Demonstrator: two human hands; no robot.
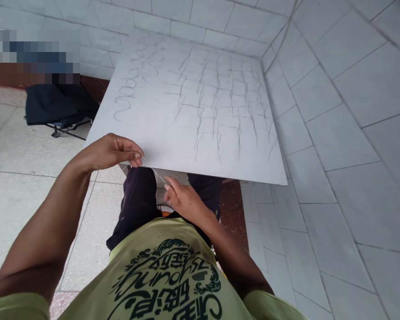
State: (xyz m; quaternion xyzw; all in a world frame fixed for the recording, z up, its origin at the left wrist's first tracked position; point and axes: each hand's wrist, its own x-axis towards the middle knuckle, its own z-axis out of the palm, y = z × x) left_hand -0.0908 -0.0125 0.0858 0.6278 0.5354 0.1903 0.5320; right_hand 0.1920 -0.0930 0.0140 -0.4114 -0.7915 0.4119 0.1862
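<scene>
Head view, left hand: here it is left of centre, the left hand (120,153), thumb and fingertips pinched together on a sliver of something thin, just above the board's near edge.
Right hand: lower, near the middle of the frame, the right hand (188,200) has its fingers curled, thumb and forefinger nipped together on a fine line.
Thin strand: and there's the thin strand (158,174), pale and slight, running from the right fingertips up to the board's edge; whether it joins the piece in the left hand, I can't tell.
White board: the white board (153,133) fills the upper middle; what holds it up is hidden.
Dark lines: wavy dark lines (122,95) down its left side, a crossing network (216,98) to the right; laid on or drawn, too fine to call.
Slip danger: a strand this slim could slide from a loose pinch, or kink if the hands pull unevenly.
Edge danger: it passes close to the board's rim, so a low sweep might snag it; a bumped forearm or knee could jolt the board, and any loose lines might shift.
</scene>
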